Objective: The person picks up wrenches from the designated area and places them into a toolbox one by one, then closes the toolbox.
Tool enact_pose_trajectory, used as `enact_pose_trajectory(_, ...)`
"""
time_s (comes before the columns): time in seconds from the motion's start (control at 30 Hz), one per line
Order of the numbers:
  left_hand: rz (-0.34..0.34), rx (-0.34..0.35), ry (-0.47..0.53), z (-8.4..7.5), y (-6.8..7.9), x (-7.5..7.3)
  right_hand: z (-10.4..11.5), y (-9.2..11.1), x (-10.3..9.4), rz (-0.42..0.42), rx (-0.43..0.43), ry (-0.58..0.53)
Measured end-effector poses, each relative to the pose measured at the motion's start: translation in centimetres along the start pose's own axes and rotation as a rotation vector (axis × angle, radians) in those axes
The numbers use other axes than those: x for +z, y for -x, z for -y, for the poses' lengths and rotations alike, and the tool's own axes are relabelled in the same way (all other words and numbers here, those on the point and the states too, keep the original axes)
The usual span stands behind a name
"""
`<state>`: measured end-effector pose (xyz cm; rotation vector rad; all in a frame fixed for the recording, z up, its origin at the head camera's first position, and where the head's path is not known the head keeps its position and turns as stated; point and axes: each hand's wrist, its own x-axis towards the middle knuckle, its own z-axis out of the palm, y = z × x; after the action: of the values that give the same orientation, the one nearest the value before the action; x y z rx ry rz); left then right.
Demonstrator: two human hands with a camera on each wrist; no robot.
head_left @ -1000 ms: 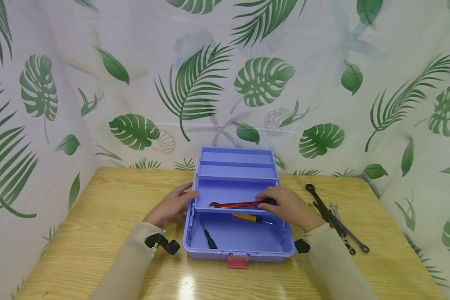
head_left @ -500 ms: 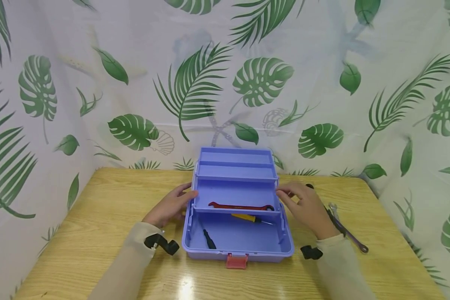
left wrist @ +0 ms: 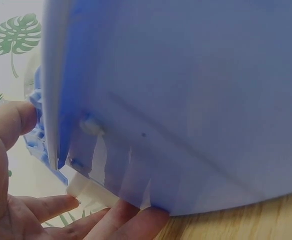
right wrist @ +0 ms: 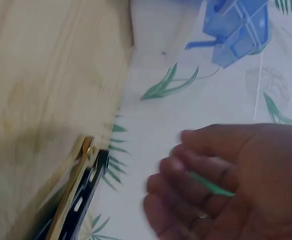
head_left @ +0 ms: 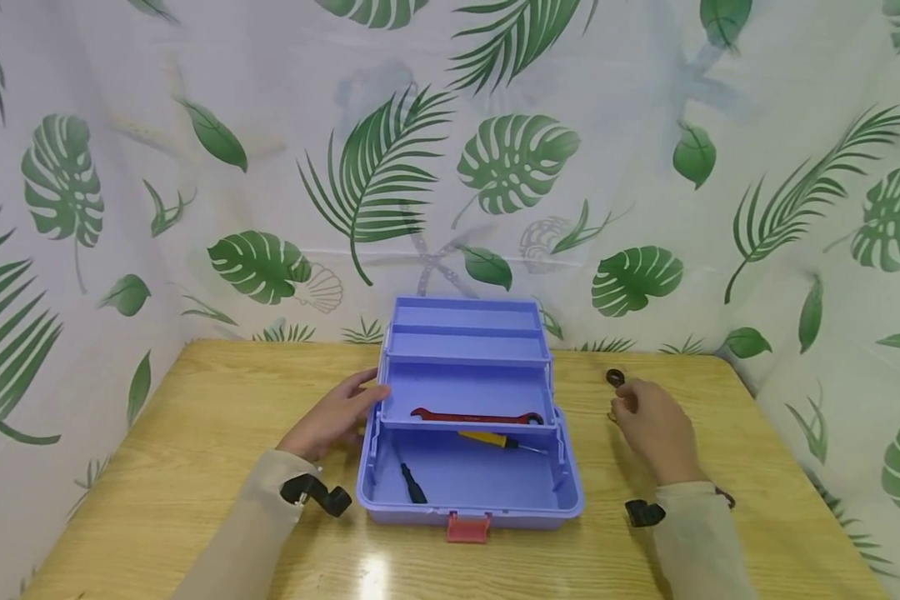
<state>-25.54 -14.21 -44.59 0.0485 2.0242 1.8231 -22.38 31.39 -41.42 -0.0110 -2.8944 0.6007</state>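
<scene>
On the table stands an open toolbox (head_left: 468,521), blue-violet with a red latch and stepped trays. My left hand (head_left: 330,417) holds its left side, thumb at the tray edge; in the left wrist view the fingers touch the outer wall. A red combination wrench (head_left: 476,418) lies in the lowest tray. Below that, a yellow-handled screwdriver (head_left: 487,437) and a black-handled screwdriver (head_left: 412,483) lie in the bottom. My right hand (head_left: 658,429), empty and loosely curled, hovers over dark wrenches (right wrist: 93,185), mostly hidden in the head view; one ring end (head_left: 616,377) shows.
The wooden table (head_left: 240,417) extends on both sides of the box. A leaf-patterned cloth (head_left: 450,167) hangs behind and beside it. Another ring end (head_left: 726,497) shows beside my right cuff.
My right hand has let go of the red wrench in the tray and moved right, out over the dark wrenches. My left hand stays at the toolbox's side.
</scene>
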Motion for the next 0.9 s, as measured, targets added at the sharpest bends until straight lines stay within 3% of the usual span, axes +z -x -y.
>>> enact_pose_trajectory(0.17, -0.009, 0.010, -0.010, -0.2, 0.2, 0.0, -1.2, -0.3, -0.3, 0.143, 0.123, 0.046)
enact_pose_trajectory(0.37, -0.005, 0.013, -0.005, -0.1, 0.2, 0.1, -2.6, -0.1, -0.5, 0.188, 0.183, 0.036)
enact_pose_trajectory(0.63, 0.005, 0.012, 0.006, 0.2, 0.1, 0.0, -4.2, 0.0, -1.7, 0.233, 0.182, 0.092)
enact_pose_trajectory(0.9, 0.011, 0.016, 0.008, 0.1, 0.2, 0.0, -3.4, -0.2, -2.8, 0.378, 0.154, 0.138)
